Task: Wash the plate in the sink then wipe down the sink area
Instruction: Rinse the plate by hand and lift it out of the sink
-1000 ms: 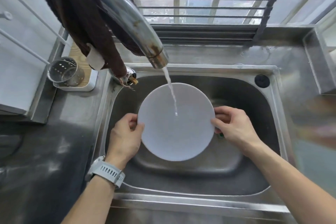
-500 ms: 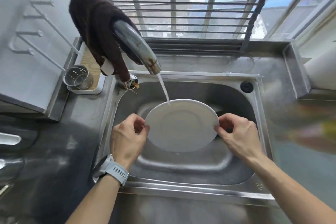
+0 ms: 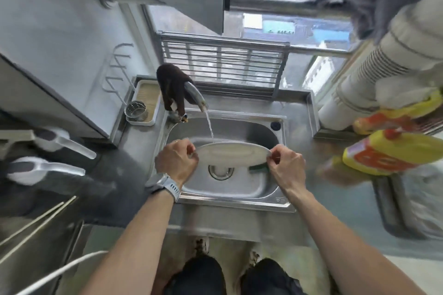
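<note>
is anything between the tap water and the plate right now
Nothing visible. The stream falls from the tap straight onto the plate, which the left hand and right hand hold by its edges over the sink.

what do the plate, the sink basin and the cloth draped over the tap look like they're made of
Plate: smooth white with a soft sheen, so probably glazed ceramic, though melamine would look alike.
Sink basin: brushed stainless steel, grey with blurred reflections and a pressed rim.
Cloth: dark brown fuzzy fabric, likely terry or microfibre, matte and hanging limp over the tap.
</note>
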### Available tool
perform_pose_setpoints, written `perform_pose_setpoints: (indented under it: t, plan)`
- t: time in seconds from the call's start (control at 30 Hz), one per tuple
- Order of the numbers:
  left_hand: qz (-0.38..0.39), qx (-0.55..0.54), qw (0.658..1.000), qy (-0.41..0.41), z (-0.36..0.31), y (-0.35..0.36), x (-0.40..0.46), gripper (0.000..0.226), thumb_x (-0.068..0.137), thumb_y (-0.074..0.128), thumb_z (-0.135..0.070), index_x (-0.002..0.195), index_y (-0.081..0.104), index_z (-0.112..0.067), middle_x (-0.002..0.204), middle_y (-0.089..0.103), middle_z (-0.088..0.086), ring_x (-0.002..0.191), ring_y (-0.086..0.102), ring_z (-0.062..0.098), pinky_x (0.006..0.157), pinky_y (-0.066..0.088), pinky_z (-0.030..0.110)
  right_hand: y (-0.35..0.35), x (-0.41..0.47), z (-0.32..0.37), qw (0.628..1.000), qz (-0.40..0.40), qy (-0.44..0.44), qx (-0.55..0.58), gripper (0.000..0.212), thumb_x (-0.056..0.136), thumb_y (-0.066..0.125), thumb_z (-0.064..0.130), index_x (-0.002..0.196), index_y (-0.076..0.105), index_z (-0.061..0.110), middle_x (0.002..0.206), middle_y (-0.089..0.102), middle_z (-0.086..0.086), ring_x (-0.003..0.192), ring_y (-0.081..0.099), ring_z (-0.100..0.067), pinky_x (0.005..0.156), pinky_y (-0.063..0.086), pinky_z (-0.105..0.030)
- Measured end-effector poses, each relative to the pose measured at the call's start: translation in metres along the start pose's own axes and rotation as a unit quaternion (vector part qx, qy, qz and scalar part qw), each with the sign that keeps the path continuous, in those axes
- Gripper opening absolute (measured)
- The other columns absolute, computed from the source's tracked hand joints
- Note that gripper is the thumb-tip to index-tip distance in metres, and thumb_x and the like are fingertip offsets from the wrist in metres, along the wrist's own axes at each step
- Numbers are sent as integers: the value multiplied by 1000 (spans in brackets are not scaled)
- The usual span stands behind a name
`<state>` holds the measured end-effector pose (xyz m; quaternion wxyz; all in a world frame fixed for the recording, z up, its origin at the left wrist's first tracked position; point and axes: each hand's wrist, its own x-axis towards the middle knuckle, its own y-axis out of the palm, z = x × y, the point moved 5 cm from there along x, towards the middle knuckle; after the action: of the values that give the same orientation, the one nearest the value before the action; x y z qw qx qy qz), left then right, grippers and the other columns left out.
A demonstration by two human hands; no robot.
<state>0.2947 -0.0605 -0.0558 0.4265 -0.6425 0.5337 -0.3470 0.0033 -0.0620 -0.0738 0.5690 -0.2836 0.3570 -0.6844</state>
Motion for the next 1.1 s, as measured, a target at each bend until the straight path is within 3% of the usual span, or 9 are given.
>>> perform_pose_setpoints:
  t: [0.13, 0.3, 0.47, 0.63, 0.77, 0.9, 1.1]
  plan:
    - [28, 3, 1000, -10, -18, -29, -11, 8, 87, 66, -34, 87, 69, -26, 83, 74, -6, 75, 68, 21, 65, 57, 30, -33, -16, 15, 1000, -7, 14, -10, 8, 87, 68, 17, 79, 70, 18, 76, 76, -7, 77, 72, -33, 76, 55, -39]
    - [40, 27, 999, 8, -33, -53, -19, 9, 88, 63, -30, 86, 68, -23, 83, 72, -2, 78, 68, 25, 67, 50, 28, -57, -29, 24, 1000, -11, 15, -18, 12, 88, 67, 16, 77, 70, 18, 76, 75, -7, 73, 71, -30, 70, 54, -33]
    - [32, 13, 999, 14, -41, -73, -20, 8, 85, 65, -30, 81, 66, -23, 80, 72, -3, 79, 69, 24, 68, 49, 28, -73, -30, 33, 999, -31, -9, -18, 12, 90, 66, 19, 80, 71, 22, 77, 76, -3, 73, 71, -26, 69, 58, -39]
    - [-47, -12, 997, 61, -58, -131, -10, 21, 82, 69, -30, 66, 57, -27, 60, 61, -10, 59, 58, 17, 53, 34, 21, -124, -24, 70, 992, -96, -83, -4, 7, 91, 69, 25, 88, 75, 23, 81, 77, 5, 71, 72, -18, 70, 59, -34]
    - [-113, -34, 989, 93, -80, -201, -4, 19, 79, 73, -35, 68, 59, -27, 67, 69, -10, 66, 63, 20, 59, 44, 27, -183, -24, 113, 972, -167, -161, 47, 1, 87, 74, 19, 87, 75, 19, 78, 76, 7, 70, 72, -10, 67, 62, -37]
    - [-181, -43, 971, 148, -108, -277, -3, 19, 79, 75, -35, 71, 60, -30, 72, 69, -12, 71, 63, 20, 65, 43, 29, -252, -29, 165, 940, -236, -235, 72, 2, 87, 77, 13, 87, 75, 15, 79, 75, 7, 70, 71, -6, 66, 59, -24]
    - [-257, -38, 943, 209, -131, -350, -17, 18, 79, 79, -36, 74, 63, -29, 70, 65, -16, 65, 57, 13, 64, 41, 28, -308, -40, 210, 914, -275, -274, 120, 10, 90, 73, 21, 89, 74, 12, 81, 75, 3, 72, 72, -10, 68, 54, -18]
